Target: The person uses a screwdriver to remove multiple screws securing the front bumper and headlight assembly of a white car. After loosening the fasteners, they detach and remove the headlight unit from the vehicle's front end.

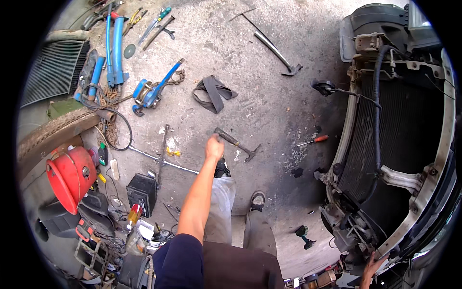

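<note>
My left hand [214, 147] reaches out ahead, low over the floor, its fingers closed at the dark handle of a hammer [232, 140]. The hammer's curved metal head points right and toward me. Part of the grip is hidden by the hand itself. At the lower right, my right hand [373, 265] grips the near end of a metal bumper beam [417, 202] on the opened front of a car. Ahead of the hammer lies a dark folded strap [214, 94].
A long-handled pick-like tool [275, 48] lies far ahead. A red-handled screwdriver [318, 139] is near the car's radiator [387, 130]. At left are a blue chain puller [151, 94], a wheel wrench [162, 159], a black battery [141, 194] and a red container [77, 176].
</note>
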Available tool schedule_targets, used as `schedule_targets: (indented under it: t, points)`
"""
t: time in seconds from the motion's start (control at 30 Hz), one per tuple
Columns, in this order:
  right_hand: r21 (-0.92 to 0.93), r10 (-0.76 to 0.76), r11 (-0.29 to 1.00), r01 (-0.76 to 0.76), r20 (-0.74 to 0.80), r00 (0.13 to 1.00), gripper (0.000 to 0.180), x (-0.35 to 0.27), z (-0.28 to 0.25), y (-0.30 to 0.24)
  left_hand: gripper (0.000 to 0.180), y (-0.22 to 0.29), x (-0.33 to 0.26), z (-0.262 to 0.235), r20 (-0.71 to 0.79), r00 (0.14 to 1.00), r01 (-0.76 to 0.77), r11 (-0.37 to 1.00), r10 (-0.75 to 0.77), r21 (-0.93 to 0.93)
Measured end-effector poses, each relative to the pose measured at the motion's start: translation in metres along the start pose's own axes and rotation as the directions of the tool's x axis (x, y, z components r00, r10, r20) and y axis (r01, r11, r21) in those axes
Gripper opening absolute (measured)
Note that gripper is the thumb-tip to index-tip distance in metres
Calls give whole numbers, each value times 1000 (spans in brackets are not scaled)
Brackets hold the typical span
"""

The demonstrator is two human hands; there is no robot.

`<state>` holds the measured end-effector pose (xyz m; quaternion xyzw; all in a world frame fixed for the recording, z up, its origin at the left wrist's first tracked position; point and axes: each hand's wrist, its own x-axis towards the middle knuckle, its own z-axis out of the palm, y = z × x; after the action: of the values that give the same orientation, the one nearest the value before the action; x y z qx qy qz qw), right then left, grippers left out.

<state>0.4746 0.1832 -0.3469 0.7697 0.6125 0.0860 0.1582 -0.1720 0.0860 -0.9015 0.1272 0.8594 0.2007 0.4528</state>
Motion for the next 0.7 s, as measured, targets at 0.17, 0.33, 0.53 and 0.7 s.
schedule_targets:
  t: [0.17, 0.33, 0.53, 0.7]
  points:
    - [-32, -333, 942, 333, 19, 943, 78, 4, -1, 21, 69, 15, 152, 20, -115, 988, 59, 942, -102, -331]
    - [14, 164, 985, -171, 222, 961, 63, -45, -32, 86, 68, 47, 194, 37, 361, 932, 259, 764, -37, -591]
    - [28, -87, 996, 83, 162, 983, 79, 5, -15, -30, 37, 2, 121, 41, 595, 796, 354, 712, 111, -607]
    - [55, -2, 998, -10, 214, 977, 80, -16, -40, -37, 33, 39, 44, 59, 641, 768, 373, 814, 0, -446]
